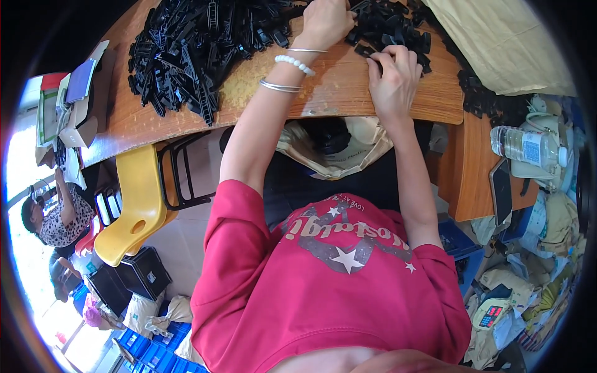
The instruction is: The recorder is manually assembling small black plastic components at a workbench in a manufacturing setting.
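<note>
Two piles of black plastic parts lie on the wooden table. The larger pile of long ladder-like parts is at the left, and smaller chunky parts are at the far right. My left hand reaches between the piles at the top edge of the view. Its fingers are closed, and what they hold is hidden. My right hand rests at the near side of the smaller parts, fingers curled, pinching what looks like a small black plastic part. An open bag sits below the table edge, with something black inside.
A yellow chair stands at the left, near boxes on the table's left end. At the right are a clear plastic bottle, a phone, blue bins and heaped bags. Other people are at the far left.
</note>
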`<move>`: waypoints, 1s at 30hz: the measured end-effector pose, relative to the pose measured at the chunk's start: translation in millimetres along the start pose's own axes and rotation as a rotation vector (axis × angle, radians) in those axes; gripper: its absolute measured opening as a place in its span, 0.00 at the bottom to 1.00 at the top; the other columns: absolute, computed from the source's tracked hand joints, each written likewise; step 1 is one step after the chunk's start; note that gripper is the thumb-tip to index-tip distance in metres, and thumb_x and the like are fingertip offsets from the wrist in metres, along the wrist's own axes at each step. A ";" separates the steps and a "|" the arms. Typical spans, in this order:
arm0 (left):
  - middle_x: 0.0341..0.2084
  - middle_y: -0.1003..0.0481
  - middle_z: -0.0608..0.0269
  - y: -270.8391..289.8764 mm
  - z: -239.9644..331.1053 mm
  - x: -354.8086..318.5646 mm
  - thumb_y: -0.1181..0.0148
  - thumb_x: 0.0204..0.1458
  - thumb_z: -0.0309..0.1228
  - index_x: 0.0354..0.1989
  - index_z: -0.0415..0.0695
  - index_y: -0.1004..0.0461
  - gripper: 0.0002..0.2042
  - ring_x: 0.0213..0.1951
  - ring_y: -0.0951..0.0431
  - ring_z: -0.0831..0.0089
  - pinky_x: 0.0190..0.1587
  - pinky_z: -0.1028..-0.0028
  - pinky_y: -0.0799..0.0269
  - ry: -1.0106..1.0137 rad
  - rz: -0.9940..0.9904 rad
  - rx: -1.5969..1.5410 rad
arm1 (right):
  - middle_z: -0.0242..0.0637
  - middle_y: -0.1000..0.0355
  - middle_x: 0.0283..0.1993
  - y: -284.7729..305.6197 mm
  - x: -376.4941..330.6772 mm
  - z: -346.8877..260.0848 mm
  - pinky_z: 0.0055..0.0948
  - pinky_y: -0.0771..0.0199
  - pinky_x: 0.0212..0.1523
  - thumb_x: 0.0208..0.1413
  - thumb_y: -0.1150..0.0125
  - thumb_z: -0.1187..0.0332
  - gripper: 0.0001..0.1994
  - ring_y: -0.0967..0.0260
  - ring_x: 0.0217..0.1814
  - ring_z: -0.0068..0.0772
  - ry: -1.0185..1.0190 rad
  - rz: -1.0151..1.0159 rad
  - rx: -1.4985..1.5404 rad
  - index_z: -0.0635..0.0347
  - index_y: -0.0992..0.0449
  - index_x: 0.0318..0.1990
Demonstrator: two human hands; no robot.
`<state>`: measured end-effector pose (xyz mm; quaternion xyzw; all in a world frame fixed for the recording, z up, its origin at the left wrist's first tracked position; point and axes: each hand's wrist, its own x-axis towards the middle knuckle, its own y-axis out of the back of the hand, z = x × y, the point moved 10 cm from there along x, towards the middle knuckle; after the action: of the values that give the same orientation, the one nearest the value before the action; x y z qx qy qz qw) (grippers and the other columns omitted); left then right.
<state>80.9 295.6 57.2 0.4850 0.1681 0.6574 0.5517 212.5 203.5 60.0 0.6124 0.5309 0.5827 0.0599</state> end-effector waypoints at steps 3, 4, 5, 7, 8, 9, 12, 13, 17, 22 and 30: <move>0.31 0.25 0.42 23.5 -5.0 -16.8 0.41 0.47 0.26 0.31 0.34 0.24 0.07 0.33 0.25 0.47 0.37 0.57 0.27 0.006 0.115 -0.066 | 0.35 0.30 0.40 9.6 -5.4 -1.8 0.36 0.39 0.42 0.44 0.32 0.74 0.06 0.35 0.43 0.39 -0.021 0.031 0.040 0.60 0.23 0.30; 0.31 0.25 0.42 29.7 -10.3 -24.1 0.42 0.48 0.25 0.32 0.33 0.25 0.07 0.33 0.25 0.46 0.38 0.56 0.27 0.071 0.095 -0.043 | 0.35 0.29 0.40 17.9 -8.4 -0.1 0.35 0.37 0.41 0.45 0.33 0.75 0.06 0.34 0.42 0.39 -0.008 0.102 0.154 0.60 0.24 0.31; 0.28 0.24 0.45 41.5 -12.1 -36.3 0.38 0.48 0.29 0.34 0.35 0.23 0.10 0.30 0.22 0.55 0.35 0.63 0.27 0.085 0.104 -0.082 | 0.36 0.28 0.40 26.2 -10.9 -0.7 0.34 0.34 0.41 0.45 0.34 0.77 0.06 0.33 0.41 0.40 0.007 0.173 0.273 0.60 0.24 0.32; 0.26 0.21 0.57 43.9 -17.2 -56.2 0.36 0.51 0.30 0.37 0.37 0.21 0.10 0.29 0.22 0.72 0.34 0.74 0.27 0.177 -0.064 -0.203 | 0.36 0.26 0.37 26.8 -17.2 18.9 0.25 0.30 0.36 0.49 0.36 0.78 0.05 0.30 0.37 0.29 -0.217 0.116 0.514 0.63 0.24 0.34; 0.26 0.21 0.65 41.4 -20.7 -69.9 0.38 0.54 0.28 0.36 0.37 0.21 0.07 0.31 0.23 0.80 0.35 0.79 0.27 0.265 -0.236 -0.265 | 0.35 0.26 0.36 21.6 -23.2 28.4 0.22 0.30 0.34 0.51 0.36 0.78 0.04 0.30 0.36 0.24 -0.359 0.074 0.614 0.64 0.24 0.34; 0.26 0.22 0.66 35.8 -26.5 -85.6 0.38 0.54 0.28 0.36 0.36 0.22 0.08 0.30 0.25 0.83 0.35 0.80 0.29 0.323 -0.381 -0.394 | 0.35 0.26 0.36 20.8 -22.3 25.4 0.22 0.30 0.34 0.51 0.36 0.78 0.04 0.30 0.36 0.24 -0.361 0.064 0.623 0.64 0.24 0.34; 0.24 0.24 0.69 24.9 -34.4 -107.4 0.38 0.55 0.31 0.36 0.36 0.21 0.09 0.27 0.30 0.83 0.31 0.80 0.33 0.293 -0.553 -0.440 | 0.35 0.31 0.35 6.2 -17.8 17.3 0.15 0.33 0.28 0.64 0.51 0.74 0.11 0.32 0.30 0.18 -0.538 -0.003 1.153 0.64 0.30 0.52; 0.24 0.24 0.69 25.6 -35.9 -110.6 0.38 0.55 0.31 0.36 0.36 0.21 0.09 0.27 0.30 0.83 0.31 0.80 0.33 0.302 -0.549 -0.441 | 0.35 0.31 0.35 3.5 -20.0 18.8 0.15 0.33 0.28 0.64 0.51 0.74 0.11 0.32 0.30 0.18 -0.538 -0.013 1.156 0.64 0.30 0.52; 0.24 0.25 0.64 47.2 -21.7 -106.2 0.35 0.52 0.33 0.35 0.37 0.21 0.11 0.26 0.29 0.82 0.28 0.79 0.33 0.275 -0.361 -0.258 | 0.33 0.32 0.31 -29.4 -29.5 16.4 0.13 0.39 0.22 0.65 0.53 0.73 0.14 0.36 0.24 0.16 -0.704 -0.257 1.342 0.65 0.31 0.56; 0.30 0.25 0.55 55.2 4.3 -120.5 0.34 0.46 0.30 0.34 0.37 0.22 0.10 0.33 0.23 0.57 0.37 0.66 0.28 0.027 -0.231 -0.310 | 0.33 0.28 0.32 -35.1 -20.3 6.8 0.18 0.33 0.29 0.55 0.39 0.76 0.13 0.34 0.28 0.18 -0.440 -0.397 0.921 0.66 0.23 0.48; 0.34 0.26 0.54 58.0 10.0 -122.4 0.38 0.48 0.25 0.38 0.38 0.22 0.09 0.39 0.26 0.55 0.42 0.64 0.29 -0.100 -0.230 -0.250 | 0.29 0.29 0.34 -32.8 -5.8 4.7 0.18 0.39 0.32 0.51 0.37 0.79 0.11 0.38 0.32 0.18 -0.186 -0.491 0.740 0.65 0.20 0.43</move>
<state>46.8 164.3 50.4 0.4222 0.1115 0.5809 0.6869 198.5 216.0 32.1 0.4984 0.8253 0.2645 0.0208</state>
